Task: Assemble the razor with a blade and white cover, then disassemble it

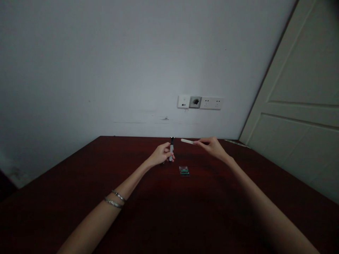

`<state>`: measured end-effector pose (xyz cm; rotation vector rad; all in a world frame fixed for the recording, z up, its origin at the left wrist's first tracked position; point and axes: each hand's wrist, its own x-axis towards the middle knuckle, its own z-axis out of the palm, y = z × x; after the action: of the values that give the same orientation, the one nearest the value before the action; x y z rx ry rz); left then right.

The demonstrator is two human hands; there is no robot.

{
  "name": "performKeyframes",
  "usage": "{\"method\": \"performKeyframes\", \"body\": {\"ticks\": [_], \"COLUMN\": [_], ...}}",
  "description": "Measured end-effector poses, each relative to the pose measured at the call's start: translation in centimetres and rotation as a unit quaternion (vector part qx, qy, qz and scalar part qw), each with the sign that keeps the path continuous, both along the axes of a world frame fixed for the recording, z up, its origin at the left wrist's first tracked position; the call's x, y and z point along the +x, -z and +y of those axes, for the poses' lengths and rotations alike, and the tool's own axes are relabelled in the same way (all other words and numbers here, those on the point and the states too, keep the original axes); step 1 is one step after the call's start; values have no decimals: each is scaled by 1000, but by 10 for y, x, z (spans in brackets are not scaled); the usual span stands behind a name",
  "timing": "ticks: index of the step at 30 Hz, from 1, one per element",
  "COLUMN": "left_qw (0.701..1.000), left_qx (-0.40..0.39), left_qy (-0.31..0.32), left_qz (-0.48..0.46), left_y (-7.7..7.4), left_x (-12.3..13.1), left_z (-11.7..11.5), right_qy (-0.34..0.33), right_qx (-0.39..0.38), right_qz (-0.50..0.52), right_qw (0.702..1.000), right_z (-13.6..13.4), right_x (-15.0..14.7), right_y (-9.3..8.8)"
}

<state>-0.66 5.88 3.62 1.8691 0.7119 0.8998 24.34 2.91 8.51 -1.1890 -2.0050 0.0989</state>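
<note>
My left hand [160, 154] is closed around the grey handle of a razor [171, 152]. The razor stands upright, its dark neck and wide head at the top. To the right, my right hand [213, 147] pinches a slim white stick with a rounded end [186, 141]. The stick points left toward the razor's head, with a gap between them. Below and between both hands, a small clear plastic case [184, 170] with green parts inside lies on the table; neither hand touches it.
The dark red-brown table [164, 215] reaches back to a pale wall [127, 70]. Wall sockets [211, 103] sit above the table's far edge, and a black plug [196, 101] is in one. A pale door panel [299, 113] stands on the right. A flat strip [237, 143] lies near the back right corner.
</note>
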Motion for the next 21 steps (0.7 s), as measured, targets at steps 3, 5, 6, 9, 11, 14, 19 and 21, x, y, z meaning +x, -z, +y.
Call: {"method": "performKeyframes", "body": {"ticks": [3,5,6,9,11,14,19,21], "left_qw": [1000,1000,1000,999,999,999,998,998], "left_qx": [-9,-14,-15,-16,-18,-26,-35,-27], "left_qy": [1,7,10,19,23,24,42,51], "left_qz": [17,24,25,28,23,4,-16,-27], "left_y": [1,2,2,0,-2,-1,6,8], "left_x": [1,3,4,4,3,0,3,6], "left_z": [-1,-4,-6,-7,-6,-2,2,2], "right_qy": [-11,-33,-40,-35,-20,-9,-72,-127], "right_qx": [18,24,23,13,2,-28,-186,-276], "right_qz": [11,3,-5,-6,14,72,312,404], "right_qw": [1000,999,999,999,1000,997,929,863], "right_z": [0,0,0,3,4,2,-9,-16], "right_x": [-12,-22,-25,-17,-5,3,-35,-55], "right_y": [-1,-3,-4,-2,2,9,23,29]}}
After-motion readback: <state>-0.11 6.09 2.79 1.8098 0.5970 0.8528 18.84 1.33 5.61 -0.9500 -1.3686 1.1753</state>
